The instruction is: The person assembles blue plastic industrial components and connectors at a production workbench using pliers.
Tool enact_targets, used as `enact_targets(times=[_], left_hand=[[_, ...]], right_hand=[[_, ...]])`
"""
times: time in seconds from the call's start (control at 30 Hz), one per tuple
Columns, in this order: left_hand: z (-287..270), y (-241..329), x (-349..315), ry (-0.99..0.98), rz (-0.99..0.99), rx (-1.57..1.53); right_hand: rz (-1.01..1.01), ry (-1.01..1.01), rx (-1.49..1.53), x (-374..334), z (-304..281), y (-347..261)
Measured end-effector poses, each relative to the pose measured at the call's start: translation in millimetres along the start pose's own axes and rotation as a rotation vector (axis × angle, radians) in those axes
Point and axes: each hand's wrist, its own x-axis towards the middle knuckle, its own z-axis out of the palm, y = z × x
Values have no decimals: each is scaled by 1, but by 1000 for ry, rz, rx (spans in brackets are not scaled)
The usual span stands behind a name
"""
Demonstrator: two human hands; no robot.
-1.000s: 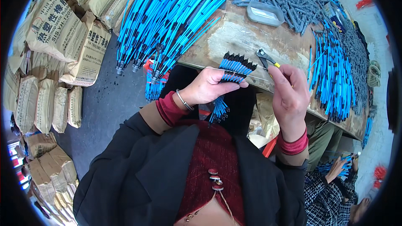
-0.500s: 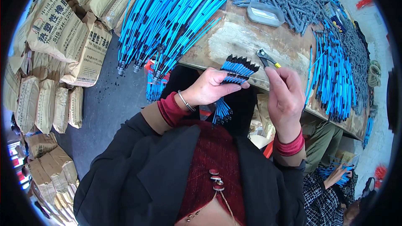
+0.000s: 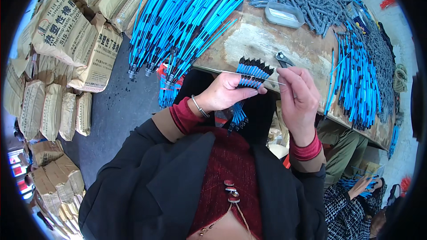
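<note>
Close in front of me, my left hand [image 3: 217,93] is wrapped round a bundle of thin blue rods with black ends [image 3: 253,72]. The rods' other ends [image 3: 239,116] hang out below that hand. A thin pale wire [image 3: 274,81] runs across the bundle and sticks out on both sides. At its right side my right hand [image 3: 302,100] has thumb and forefinger closed on the wire's end. On the table just beyond the right fingertips lies a pair of pliers [image 3: 283,58], its handles hidden behind that hand.
The worn wooden table [image 3: 249,40] carries a large pile of blue rods [image 3: 187,18], grey plastic parts [image 3: 307,0], a clear tray [image 3: 284,15] and more blue rods [image 3: 356,80]. Paper sacks [image 3: 66,26] stand at left. A co-worker's hand [image 3: 359,187] holds blue rods at lower right.
My right hand has moved slightly nearer the bundle and now covers the pliers' yellow handle. My left hand keeps its hold on the rods. The whole view has shifted a little.
</note>
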Motion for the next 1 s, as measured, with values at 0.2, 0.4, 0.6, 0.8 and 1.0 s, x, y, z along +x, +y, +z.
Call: enact_targets(times=[0.2, 0.4, 0.6, 0.8, 1.0], left_hand=[[0, 6, 0, 9, -10, 5], [-1, 0, 0, 4, -29, -16], [0, 3, 1, -17, -30, 24], [-3, -1, 1, -36, -26, 19], [-9, -4, 0, -69, -41, 5]], right_hand=[[-185, -4, -176, 6, 0, 0], [-65, 7, -33, 4, 2, -1], [-175, 10, -168, 1, 2, 1], [-35, 8, -77, 4, 6, -2], [-32, -120, 43, 9, 4, 9]])
